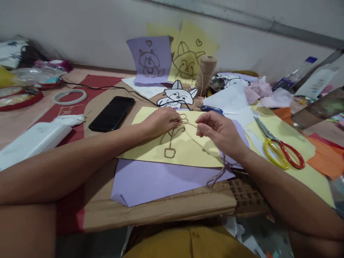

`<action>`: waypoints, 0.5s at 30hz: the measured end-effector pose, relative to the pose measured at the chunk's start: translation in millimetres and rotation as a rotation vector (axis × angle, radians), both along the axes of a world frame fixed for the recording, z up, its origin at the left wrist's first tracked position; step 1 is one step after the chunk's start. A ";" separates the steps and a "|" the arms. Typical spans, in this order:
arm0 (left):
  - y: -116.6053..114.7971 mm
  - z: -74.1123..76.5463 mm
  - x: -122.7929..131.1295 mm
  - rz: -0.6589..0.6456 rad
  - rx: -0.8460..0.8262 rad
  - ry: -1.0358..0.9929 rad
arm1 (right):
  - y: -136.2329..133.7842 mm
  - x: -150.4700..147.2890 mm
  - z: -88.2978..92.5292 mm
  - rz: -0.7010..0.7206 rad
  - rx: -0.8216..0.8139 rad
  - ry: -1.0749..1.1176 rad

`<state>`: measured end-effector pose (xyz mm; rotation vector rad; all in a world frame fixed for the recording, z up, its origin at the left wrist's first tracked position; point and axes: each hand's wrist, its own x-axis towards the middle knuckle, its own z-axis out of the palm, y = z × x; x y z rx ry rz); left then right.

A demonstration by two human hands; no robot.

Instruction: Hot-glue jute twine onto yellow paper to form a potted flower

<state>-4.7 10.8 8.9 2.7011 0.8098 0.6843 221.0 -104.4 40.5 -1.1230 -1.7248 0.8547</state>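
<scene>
My left hand (160, 121) rests on a pale yellow paper sheet (185, 150), its fingers pinched on a strand of brown jute twine (185, 123). My right hand (219, 130) pinches the same strand a little to the right, fingers closed. Twine is laid on the yellow sheet as a line shape ending in a small square (170, 153). A loose end of twine (216, 175) trails down past my right wrist. A lilac paper sheet (150, 181) lies under the yellow one, on brown cardboard (161, 211).
A black phone (112, 113) lies to the left. Scissors with yellow and red handles (279, 148) lie to the right. A twine spool (205, 73), a blue glue gun (212, 109), a fox cut-out (177, 96), drawings against the wall, a tape roll (70, 96) and a white box (32, 141) surround the work.
</scene>
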 end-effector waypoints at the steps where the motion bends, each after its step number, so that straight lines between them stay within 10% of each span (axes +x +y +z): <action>1: -1.2 -0.6 -0.7 0.009 0.012 -0.013 | 0.9 0.9 1.7 0.020 0.001 -0.028; 15: -6.1 -16.4 -10.4 0.009 0.111 -0.128 | 47.8 -17.4 -22.8 0.047 0.160 -0.677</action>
